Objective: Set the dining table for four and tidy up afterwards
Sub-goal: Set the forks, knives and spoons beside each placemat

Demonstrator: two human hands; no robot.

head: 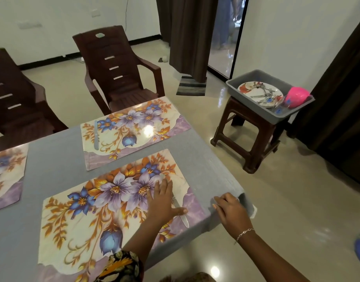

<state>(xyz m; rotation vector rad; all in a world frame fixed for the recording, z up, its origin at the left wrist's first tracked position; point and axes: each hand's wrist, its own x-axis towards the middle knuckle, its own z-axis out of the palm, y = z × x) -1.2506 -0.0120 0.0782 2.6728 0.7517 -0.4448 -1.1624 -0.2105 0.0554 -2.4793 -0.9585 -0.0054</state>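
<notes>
Fig. 1. My left hand [164, 200] lies flat on the right end of the near mat [83, 220], fingers [165, 186] straight and close together, gripping nothing. They cover the middle of a knife [184, 219]. The knife's long axis runs along the mat's right edge, tip away from me and handle toward me. The tip shows past my fingertips and the handle shows beside my thumb, which touches it. This hand is plainly the nearer one, so any nudge or lift of the knife falls to it.

My right hand [231, 212] rests off the mat's right edge on the grey cloth [59, 159], at the table corner. Its fingers are relaxed and it holds nothing.

Beyond the near mat lies a second mat [134, 129] bearing a knife [96, 135] at its left end. A third mat [6, 169] sits well to the left. No plates are on the mats. By my judgement the setting is at an early stage.

Well right of the near mat, on the tiled floor, a stool [250, 139] carries a tub [256, 111] holding plates [260, 91], cutlery and a pink cup [298, 96]. Two chairs [118, 68] stand beyond the table.
</notes>
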